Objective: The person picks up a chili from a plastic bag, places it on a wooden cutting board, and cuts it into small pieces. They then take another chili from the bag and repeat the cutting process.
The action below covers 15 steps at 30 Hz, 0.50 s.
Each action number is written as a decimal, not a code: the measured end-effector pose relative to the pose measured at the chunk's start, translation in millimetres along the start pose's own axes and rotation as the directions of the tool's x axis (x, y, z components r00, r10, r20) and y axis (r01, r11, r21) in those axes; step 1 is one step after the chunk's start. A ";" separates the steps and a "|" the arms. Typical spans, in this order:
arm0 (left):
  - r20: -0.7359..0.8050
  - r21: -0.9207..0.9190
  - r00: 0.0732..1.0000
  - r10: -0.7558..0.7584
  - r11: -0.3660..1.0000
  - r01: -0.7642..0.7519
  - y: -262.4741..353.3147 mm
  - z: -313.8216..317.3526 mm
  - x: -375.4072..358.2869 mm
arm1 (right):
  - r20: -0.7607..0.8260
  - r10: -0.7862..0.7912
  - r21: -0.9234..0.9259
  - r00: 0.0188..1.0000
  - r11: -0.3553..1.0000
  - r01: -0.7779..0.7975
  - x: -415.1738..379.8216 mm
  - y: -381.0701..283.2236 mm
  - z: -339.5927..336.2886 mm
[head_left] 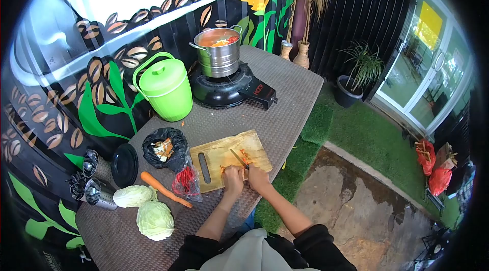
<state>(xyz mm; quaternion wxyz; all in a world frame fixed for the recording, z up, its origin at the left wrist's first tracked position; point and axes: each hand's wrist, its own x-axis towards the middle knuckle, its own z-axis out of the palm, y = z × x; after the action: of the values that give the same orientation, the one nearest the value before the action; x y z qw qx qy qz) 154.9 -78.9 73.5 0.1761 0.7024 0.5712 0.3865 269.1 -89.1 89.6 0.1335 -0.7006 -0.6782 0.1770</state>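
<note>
My right hand [259,178] is closed around the handle of a knife [238,158], whose blade points up and left over the wooden cutting board [214,148]. Close beside it, my left hand [234,179] rests on the board's near part with curled fingers; what they hold, if anything, is hidden. Small orange pieces, apparently chopped carrot [245,156], lie beyond the blade, and a few more show by my left fingers. A whole carrot [165,189] lies left of the board, near a clear bag of red chilies [186,182].
Two cabbages [155,220] sit at the table's left. Behind the board are a black bag of scraps [164,149], a green lidded bucket [165,90] and a steel pot [220,60] on a portable stove [219,90]. Metal cups [101,194] holding utensils stand far left.
</note>
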 end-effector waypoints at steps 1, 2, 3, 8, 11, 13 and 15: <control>-0.003 -0.034 0.999 -0.049 0.998 0.049 0.1 -0.2 -0.2 | -0.002 0.001 0.039 1.000 0.999 -0.001 1.2 2.3 1.0; -0.005 -0.033 0.999 -0.051 0.998 0.051 -0.3 -0.8 0.4 | 0.000 -0.001 0.039 1.000 0.999 0.001 -0.9 1.8 2.4; 0.018 -0.047 0.998 -0.062 0.997 0.063 -1.8 -0.5 1.4 | 0.032 0.043 0.035 0.999 0.998 -0.044 -4.5 -0.3 1.6; 0.019 0.017 0.999 -0.027 1.000 0.026 -6.1 4.9 1.2 | 0.044 0.160 0.027 0.986 0.987 -0.161 -14.1 -10.7 7.3; -0.035 0.012 0.999 -0.003 1.000 0.004 -7.8 5.5 1.7 | 0.055 0.104 0.006 0.993 0.994 -0.105 -2.7 -3.5 12.6; -0.050 0.004 0.998 0.029 1.000 -0.029 -4.8 3.8 1.0 | -0.003 -0.062 -0.045 0.998 0.997 0.062 4.6 10.7 8.2; -0.059 -0.006 0.998 0.037 0.999 -0.037 -6.0 4.8 2.9 | 0.030 -0.071 -0.047 0.997 0.996 0.072 6.6 19.0 3.7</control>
<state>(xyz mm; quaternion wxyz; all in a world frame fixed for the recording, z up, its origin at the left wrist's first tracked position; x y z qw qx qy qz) 154.6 -73.5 67.3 0.1546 0.7005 0.5616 0.4122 284.7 -83.6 77.7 0.1133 -0.6763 -0.7087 0.1656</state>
